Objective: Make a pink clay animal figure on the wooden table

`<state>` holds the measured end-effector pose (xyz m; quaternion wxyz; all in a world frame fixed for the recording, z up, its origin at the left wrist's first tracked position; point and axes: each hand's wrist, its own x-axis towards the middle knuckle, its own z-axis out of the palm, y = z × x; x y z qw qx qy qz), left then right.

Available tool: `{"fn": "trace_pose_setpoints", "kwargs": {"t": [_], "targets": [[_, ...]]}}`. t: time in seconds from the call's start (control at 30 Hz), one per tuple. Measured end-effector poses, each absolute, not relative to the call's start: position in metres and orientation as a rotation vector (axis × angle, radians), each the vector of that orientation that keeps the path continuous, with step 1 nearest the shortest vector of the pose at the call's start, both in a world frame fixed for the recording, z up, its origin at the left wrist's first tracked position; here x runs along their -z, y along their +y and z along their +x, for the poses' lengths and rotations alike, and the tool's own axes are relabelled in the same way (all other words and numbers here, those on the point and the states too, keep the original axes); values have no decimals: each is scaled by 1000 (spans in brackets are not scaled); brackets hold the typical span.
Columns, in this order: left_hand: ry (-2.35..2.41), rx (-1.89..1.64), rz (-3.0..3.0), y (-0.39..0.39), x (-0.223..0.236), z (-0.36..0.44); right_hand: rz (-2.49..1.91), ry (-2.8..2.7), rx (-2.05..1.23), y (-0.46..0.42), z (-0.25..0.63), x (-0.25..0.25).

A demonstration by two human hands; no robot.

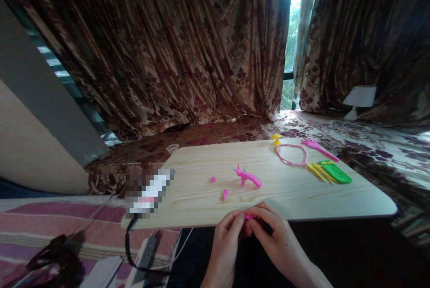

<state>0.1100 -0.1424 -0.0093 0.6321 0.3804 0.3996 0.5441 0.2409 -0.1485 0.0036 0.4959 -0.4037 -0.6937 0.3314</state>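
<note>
Both hands meet at the table's front edge around a small piece of pink modelling clay point(249, 217). My left hand point(230, 232) pinches it from the left, and my right hand point(270, 229) closes on it from the other side. Fingers cover most of the piece. Just beyond them on the tabletop stands a pink clay figure point(247, 177) with a long body and thin legs. A small pink clay ball point(213, 179) and a pink clay lump point(225, 195) lie left of it.
On the right of the wooden table point(201, 162) are a green clay shape point(336, 173), yellow sticks point(320, 173), a pink ring point(291, 155), a pink hand-shaped piece point(319, 149) and a yellow piece point(276, 139). A blurred-out item point(149, 192) and black cable point(127, 243) are left. Curtains hang behind.
</note>
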Motion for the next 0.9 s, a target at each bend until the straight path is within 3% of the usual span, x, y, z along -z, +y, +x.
{"fn": "trace_pose_setpoints", "kwargs": {"t": [0.57, 0.9], "targets": [[834, -1223, 786, -144, 3, 108, -993, -1681, -799, -152, 234, -11], [847, -1213, 794, -144, 13, 109, -1032, -1641, -762, -148, 236, 10]]}}
